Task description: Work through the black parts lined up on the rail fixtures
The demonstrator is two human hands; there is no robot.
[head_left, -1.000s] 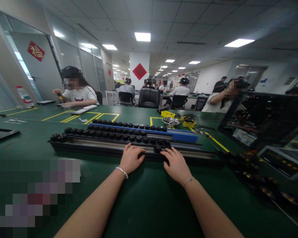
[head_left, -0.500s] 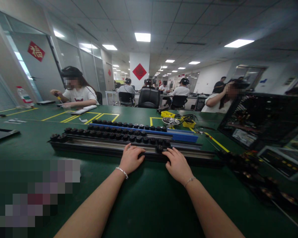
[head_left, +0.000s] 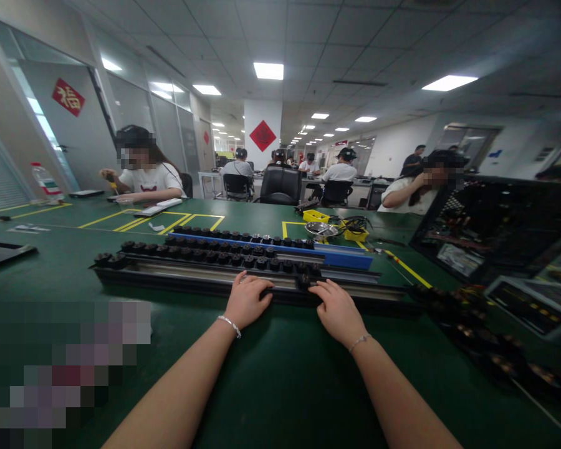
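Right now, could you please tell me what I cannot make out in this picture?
In the head view:
- Left hand: finger undersides, hidden by the hand itself.
- Right hand: palm, hidden by its own back.
- Black part in the channel: its base, hidden by the near rail's front wall.
- Black tray: cut off by the left edge.
- Power supply: label print, blurred.

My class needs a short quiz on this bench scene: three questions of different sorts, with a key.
1. Left or right: which hand's fingertips are nearer the black part between them, at the front rail?
2. True or false: the blue rail lies beyond the front rail.
3. Fill in: the shiny round ____ sits beside a yellow tray.

Key:
1. The right hand.
2. True.
3. Bowl.
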